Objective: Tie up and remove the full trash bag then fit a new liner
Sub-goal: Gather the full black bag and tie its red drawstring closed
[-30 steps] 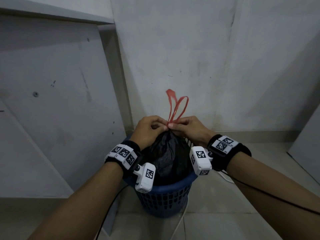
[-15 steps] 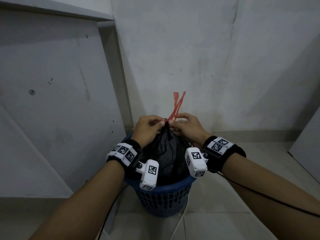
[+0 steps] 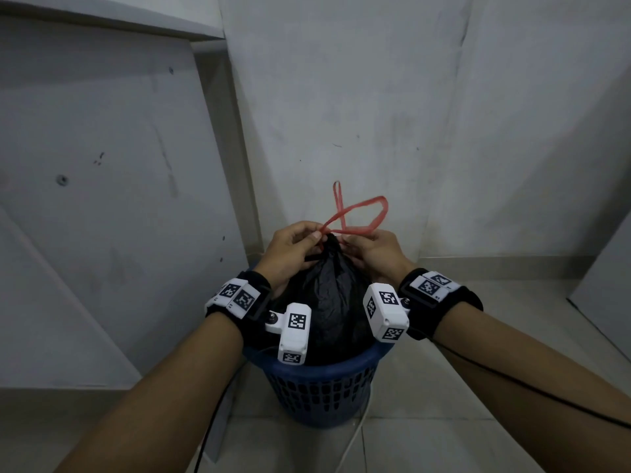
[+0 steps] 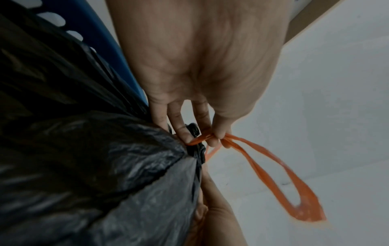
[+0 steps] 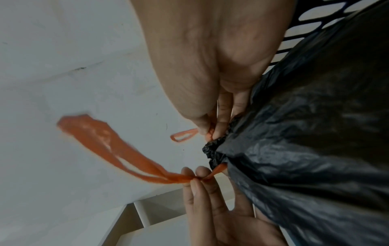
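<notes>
The full black plastic trash bag (image 3: 327,302) sits in the blue perforated plastic bin (image 3: 321,390), its neck gathered. The left hand (image 3: 290,249) and right hand (image 3: 374,256) each pinch the red drawstring loops (image 3: 362,216) beside the neck. To knot well, cross the 2 loops close against the neck and pull evenly outward.

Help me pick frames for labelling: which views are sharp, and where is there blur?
Head view: dim but sharp on the drawstring and trash bag. Left wrist view: far drawstring loop smeared, bag dark. Right wrist view: big loop motion-blurred, fingertips pinching it fairly clear.
</notes>
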